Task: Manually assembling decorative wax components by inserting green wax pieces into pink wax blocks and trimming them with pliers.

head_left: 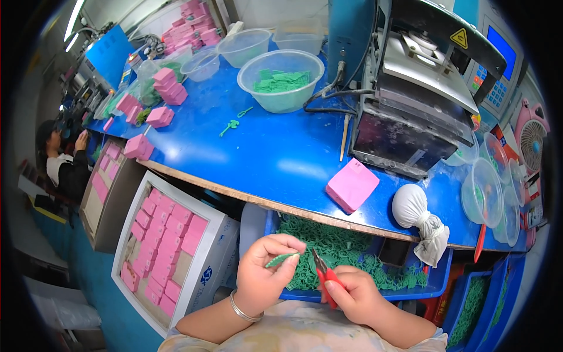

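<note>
My left hand (271, 271), with a bangle at its wrist, pinches a small flat green wax piece (279, 259) between thumb and fingers. Close beside it, my right hand (350, 293) is wrapped round red-handled cutting pliers (326, 281). Their dark jaws point up toward the left hand, apart from the green piece. Under both hands a blue tray (444, 286) holds a heap of tangled green wax scraps (311, 234). A dark flat object (394, 252) lies in the tray's far right part.
A pink block (352, 185) and a tied white cloth pouch (413, 208) lie on the blue table (258, 170). Behind stand a bowl of green pieces (281, 82) and a machine (410, 111). A box of pink blocks (161, 246) is at left; a person (64, 161) sits farther off.
</note>
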{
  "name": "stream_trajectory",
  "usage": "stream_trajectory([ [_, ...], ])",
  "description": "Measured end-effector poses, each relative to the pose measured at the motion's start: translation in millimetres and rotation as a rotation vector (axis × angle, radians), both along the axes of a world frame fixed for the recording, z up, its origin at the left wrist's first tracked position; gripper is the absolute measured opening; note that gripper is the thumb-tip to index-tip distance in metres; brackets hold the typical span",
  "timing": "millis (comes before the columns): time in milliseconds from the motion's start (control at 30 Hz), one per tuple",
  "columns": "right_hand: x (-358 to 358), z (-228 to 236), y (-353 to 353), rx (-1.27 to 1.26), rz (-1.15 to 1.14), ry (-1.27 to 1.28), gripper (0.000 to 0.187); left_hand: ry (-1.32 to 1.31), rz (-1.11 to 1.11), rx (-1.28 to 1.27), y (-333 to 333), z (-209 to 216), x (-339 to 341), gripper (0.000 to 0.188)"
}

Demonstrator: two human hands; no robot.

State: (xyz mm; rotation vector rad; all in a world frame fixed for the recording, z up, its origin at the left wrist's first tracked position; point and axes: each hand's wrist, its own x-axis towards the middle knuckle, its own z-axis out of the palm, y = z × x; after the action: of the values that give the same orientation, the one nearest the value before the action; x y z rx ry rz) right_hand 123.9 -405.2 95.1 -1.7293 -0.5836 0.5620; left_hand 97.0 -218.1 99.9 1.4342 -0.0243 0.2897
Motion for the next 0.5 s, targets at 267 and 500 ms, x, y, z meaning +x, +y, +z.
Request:
stream_trajectory([
  [267, 9, -24, 5, -0.475, -0.105, -0.56, 0.017, 0.475, -0.216, -0.338, -1, 29, -4, 0.033],
  [500, 4, -3, 9, 0.6, -0.1, 0.459, 0.015, 0.477, -0.34, -0.335, -3, 33, -4, 0.059],
])
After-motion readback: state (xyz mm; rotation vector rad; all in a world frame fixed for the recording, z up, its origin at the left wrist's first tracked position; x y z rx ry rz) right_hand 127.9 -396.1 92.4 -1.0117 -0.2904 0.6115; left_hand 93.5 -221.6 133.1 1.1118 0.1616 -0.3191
